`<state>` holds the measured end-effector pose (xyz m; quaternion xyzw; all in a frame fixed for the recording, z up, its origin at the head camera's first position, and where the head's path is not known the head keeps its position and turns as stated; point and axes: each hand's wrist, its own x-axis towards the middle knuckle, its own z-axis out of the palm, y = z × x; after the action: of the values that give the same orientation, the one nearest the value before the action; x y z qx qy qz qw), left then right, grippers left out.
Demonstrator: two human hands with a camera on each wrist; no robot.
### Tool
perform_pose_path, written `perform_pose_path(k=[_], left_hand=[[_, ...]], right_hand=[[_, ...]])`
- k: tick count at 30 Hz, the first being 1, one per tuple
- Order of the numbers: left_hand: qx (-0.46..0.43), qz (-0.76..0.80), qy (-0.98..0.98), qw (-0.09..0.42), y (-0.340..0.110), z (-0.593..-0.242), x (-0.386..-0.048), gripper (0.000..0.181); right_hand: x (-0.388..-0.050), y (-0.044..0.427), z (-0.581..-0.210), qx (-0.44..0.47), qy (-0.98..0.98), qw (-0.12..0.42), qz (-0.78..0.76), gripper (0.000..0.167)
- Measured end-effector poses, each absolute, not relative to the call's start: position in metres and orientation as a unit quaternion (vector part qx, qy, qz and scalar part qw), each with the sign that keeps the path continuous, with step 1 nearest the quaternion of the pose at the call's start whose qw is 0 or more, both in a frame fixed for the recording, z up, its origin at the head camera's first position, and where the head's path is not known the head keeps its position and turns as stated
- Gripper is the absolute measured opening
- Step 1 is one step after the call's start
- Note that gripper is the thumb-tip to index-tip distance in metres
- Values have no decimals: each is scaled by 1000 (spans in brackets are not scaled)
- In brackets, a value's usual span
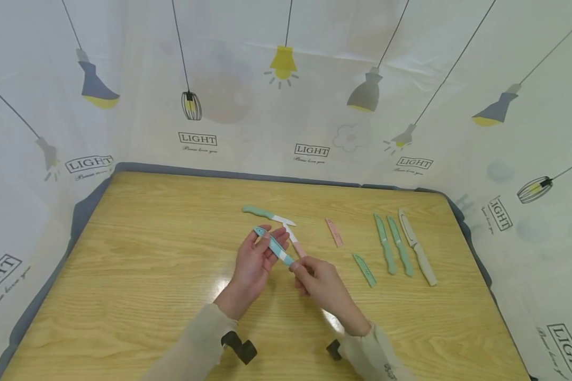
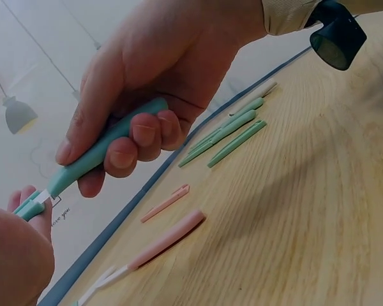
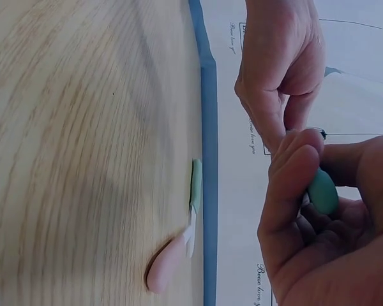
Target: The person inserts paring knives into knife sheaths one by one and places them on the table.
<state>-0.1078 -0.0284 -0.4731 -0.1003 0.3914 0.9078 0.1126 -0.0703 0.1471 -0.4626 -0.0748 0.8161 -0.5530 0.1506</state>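
A teal knife is held above the table, its handle (image 2: pixel 108 143) gripped in the curled fingers of my right hand (image 1: pixel 326 286). The thumb of my left hand (image 1: pixel 253 263) pinches a blue-teal sheath (image 1: pixel 270 244) against the fingers. A short white stretch of blade (image 2: pixel 45 196) shows between sheath and handle; the rest of the blade is inside the sheath. In the right wrist view, only the rounded handle end (image 3: pixel 323 192) shows from my right hand (image 3: pixel 319 229).
Beyond my hands, a green-handled knife (image 1: pixel 259 211) touches the blade of a pink-handled knife (image 1: pixel 297 246). To the right lie a pink sheath (image 1: pixel 334 233), a green sheath (image 1: pixel 364 270), two green knives (image 1: pixel 388 256) in sheaths and a larger cream knife (image 1: pixel 424 259).
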Motion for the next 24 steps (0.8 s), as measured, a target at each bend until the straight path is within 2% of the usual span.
perform_pose_path(k=[6,16,19,24], left_hand=[[-106,908,389,111,-23,-474,-106,23],[-113,904,397,111,-20,-477,-104,30],[-136,902,397,106,-22,-476,-105,32],[-167,899,393,101,-23,-474,-107,29]], right_hand=[[-70,145,-462,-72,813,151,-558,30],[-71,145,-465,-71,818,152,-551,32],[-72,146,-466,-86,846,131,-510,31],[-74,147,-465,-104,908,61,-401,23]])
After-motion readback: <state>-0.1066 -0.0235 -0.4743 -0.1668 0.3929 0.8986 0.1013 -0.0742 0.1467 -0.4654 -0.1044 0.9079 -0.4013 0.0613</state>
